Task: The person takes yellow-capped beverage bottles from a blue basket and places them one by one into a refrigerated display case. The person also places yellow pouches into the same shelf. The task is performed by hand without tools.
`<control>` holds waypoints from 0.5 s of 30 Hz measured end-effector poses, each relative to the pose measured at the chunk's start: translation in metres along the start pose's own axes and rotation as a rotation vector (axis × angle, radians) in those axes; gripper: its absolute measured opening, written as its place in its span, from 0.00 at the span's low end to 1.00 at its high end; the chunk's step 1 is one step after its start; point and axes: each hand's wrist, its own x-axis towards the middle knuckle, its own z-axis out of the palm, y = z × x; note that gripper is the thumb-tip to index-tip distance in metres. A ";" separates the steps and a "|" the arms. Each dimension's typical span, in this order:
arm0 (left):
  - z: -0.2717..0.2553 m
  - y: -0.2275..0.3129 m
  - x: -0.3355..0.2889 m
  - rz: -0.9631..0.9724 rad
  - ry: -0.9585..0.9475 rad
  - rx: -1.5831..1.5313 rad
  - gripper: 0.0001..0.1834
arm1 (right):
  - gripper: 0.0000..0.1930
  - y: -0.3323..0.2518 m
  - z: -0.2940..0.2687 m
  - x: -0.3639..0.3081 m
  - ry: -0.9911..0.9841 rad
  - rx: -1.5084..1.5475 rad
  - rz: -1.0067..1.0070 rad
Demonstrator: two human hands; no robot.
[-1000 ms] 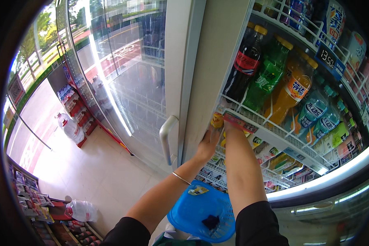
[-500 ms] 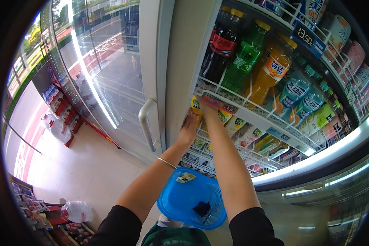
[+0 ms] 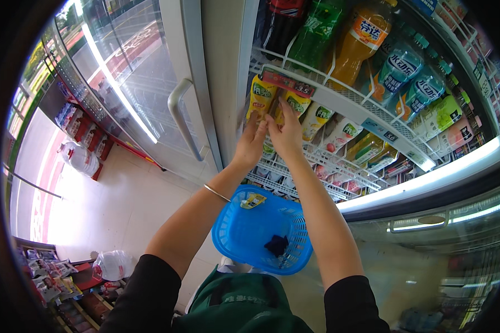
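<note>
Two yellow drink packs stand side by side at the left end of a fridge shelf, the left pack [image 3: 262, 93] and the right pack [image 3: 299, 105]. My left hand [image 3: 251, 143] is at the lower front of the left pack, fingers stretched up against it and thumb apart. Close beside it, my right hand [image 3: 286, 135] reaches up with extended fingers at the edge of the right pack. The thumbs nearly meet. A red price strip [image 3: 288, 82] runs above both packs. Fingertips are partly hidden against the packaging.
White-and-yellow packs [image 3: 318, 120] continue rightward along the row. Large soda bottles [image 3: 362, 41] fill the shelf above. A blue basket [image 3: 244, 244] with a dark item [image 3: 276, 245] in it is below my arms. At left is the open glass door's handle [image 3: 182, 119].
The view has shifted, so the shelf sits higher. My right hand has drawn out from under the price strip and down next to my left, which has slipped lower on the left pack.
</note>
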 end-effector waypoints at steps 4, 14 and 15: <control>0.011 -0.028 -0.058 -0.051 -0.088 0.184 0.33 | 0.14 0.045 -0.029 -0.085 -0.083 -0.010 -0.003; 0.029 -0.174 -0.191 -0.890 0.082 0.173 0.26 | 0.23 0.189 0.000 -0.301 -0.506 -0.147 0.883; 0.022 -0.182 -0.201 -0.910 0.096 0.201 0.26 | 0.26 0.192 0.015 -0.303 -0.457 -0.068 1.045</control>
